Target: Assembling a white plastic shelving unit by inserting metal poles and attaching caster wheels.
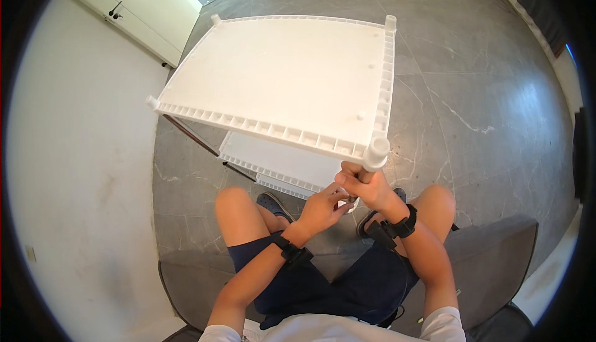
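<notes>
A white plastic shelf rack stands in front of me, its top shelf panel (273, 68) bordered by a ribbed rim with a round socket at each corner. Below it are a middle shelf (279, 155) and part of a lower shelf (285, 186). At the near right corner socket (376, 152), my right hand (374, 190) is wrapped round the brownish pole (367, 175) just underneath. My left hand (320, 212) is closed at the lower part of that pole, thumb and fingers pinched together. The fingers partly hide the pole's lower end.
Another dark pole (191, 136) joins the shelves at the left corner. I sit on a grey sofa (490, 261), knees either side of the rack's near corner. A white wall (81, 155) and a door (136, 13) stand left. Grey tiled floor (472, 106) extends right.
</notes>
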The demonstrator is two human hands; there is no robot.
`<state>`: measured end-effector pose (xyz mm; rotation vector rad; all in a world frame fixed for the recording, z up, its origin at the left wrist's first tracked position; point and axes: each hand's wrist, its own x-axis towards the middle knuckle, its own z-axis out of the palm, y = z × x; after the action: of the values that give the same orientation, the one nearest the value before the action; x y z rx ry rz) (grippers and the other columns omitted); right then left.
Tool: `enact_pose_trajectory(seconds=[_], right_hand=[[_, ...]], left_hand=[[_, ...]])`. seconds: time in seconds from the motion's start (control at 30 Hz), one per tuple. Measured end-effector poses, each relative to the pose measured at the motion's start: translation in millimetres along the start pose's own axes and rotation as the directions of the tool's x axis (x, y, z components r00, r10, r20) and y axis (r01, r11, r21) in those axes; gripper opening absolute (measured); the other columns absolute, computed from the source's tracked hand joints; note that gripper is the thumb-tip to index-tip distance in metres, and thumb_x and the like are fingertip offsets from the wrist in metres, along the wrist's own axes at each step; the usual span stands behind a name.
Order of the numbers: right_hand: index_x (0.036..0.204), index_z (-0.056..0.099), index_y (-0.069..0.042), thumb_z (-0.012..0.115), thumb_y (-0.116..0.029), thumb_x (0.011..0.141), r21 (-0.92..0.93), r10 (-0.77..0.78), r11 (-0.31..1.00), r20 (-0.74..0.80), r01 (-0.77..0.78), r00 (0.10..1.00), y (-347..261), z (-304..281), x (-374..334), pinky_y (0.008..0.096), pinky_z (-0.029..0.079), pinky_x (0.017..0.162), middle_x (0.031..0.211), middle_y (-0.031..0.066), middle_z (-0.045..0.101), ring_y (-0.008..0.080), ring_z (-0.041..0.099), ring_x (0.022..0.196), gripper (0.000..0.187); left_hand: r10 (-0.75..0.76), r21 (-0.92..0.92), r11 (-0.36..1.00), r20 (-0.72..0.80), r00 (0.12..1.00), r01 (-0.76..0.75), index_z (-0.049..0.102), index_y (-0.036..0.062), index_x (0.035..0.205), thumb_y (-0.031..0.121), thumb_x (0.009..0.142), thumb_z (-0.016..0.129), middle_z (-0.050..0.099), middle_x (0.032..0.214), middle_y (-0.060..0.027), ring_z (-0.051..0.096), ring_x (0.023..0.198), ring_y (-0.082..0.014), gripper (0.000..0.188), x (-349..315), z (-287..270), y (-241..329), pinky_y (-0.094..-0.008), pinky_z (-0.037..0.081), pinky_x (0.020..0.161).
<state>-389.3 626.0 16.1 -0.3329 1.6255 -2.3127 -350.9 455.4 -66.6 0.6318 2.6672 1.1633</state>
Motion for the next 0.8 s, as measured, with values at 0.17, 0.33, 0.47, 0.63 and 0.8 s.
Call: enact_pose_trajectory(seconds=[0.17, 0.33, 0.47, 0.63, 0.8], right_hand=[[0.094, 0.061, -0.001, 0.073, -0.011, 0.089, -0.114, -0.006, 0.993, 0.086, 0.015, 0.996, 9, 0, -1, 0.0273, 0.049, 0.066, 0.081, 0.0015, 0.063, 0.0089, 0.056, 0.073, 0.017], [0.116, 0.053, 0.004, 0.076, -0.016, 0.088, -0.044, 0.125, 0.992, 0.068, -0.122, 0.99, 14, -12, 0, 0.031, 0.052, 0.077, 0.098, 0.0073, 0.066, 0.0129, 0.061, 0.088, 0.041], [0.115, 0.053, 0.005, 0.076, -0.019, 0.088, -0.213, 0.149, 0.967, 0.021, -0.141, 0.989, -8, -23, 24, 0.031, 0.052, 0.076, 0.095, 0.0077, 0.066, 0.012, 0.06, 0.087, 0.042], [0.101, 0.06, 0.001, 0.074, -0.012, 0.087, -0.228, -0.014, 0.974, -0.021, 0.009, 1.0, -24, -32, 42, 0.028, 0.051, 0.07, 0.084, 0.0031, 0.064, 0.0092, 0.059, 0.081, 0.024], [0.094, 0.06, -0.002, 0.073, -0.009, 0.084, -0.136, 0.008, 0.99, -0.109, -0.023, 0.994, -22, -28, 47, 0.0268, 0.044, 0.062, 0.072, -0.0025, 0.056, 0.0069, 0.051, 0.068, 0.017]], left_hand=[[0.07, -0.054, 0.996, -0.034, 0.997, -0.072, 0.069, 0.015, 0.109, 0.023, 0.086, 0.076, 0.067, 0.106, -0.0038, 0.069, 0.077, -0.0255, 0.025, 3, -1, -15, -0.0374, 0.054, 0.069], [0.028, -0.049, 0.998, 0.001, 1.0, -0.028, 0.065, 0.0135, 0.12, 0.021, 0.085, 0.076, 0.065, 0.114, -0.0077, 0.07, 0.089, -0.0271, 0.037, 7, -8, 7, -0.0397, 0.055, 0.078], [0.051, -0.028, 0.998, 0.097, 0.994, -0.048, 0.059, 0.009, 0.131, 0.02, 0.086, 0.075, 0.059, 0.123, -0.0118, 0.067, 0.095, -0.0301, 0.049, 16, 1, -13, -0.0408, 0.055, 0.082], [0.091, 0.027, 0.995, 0.147, 0.985, -0.096, 0.044, -0.0001, 0.143, 0.017, 0.085, 0.072, 0.045, 0.136, -0.0155, 0.059, 0.112, -0.0347, 0.067, 42, -6, -4, -0.0425, 0.053, 0.09], [0.046, -0.009, 0.999, 0.153, 0.987, -0.046, 0.043, -0.0005, 0.144, 0.018, 0.084, 0.072, 0.045, 0.137, -0.0154, 0.056, 0.118, -0.0355, 0.069, 43, -5, -4, -0.0433, 0.051, 0.095]])
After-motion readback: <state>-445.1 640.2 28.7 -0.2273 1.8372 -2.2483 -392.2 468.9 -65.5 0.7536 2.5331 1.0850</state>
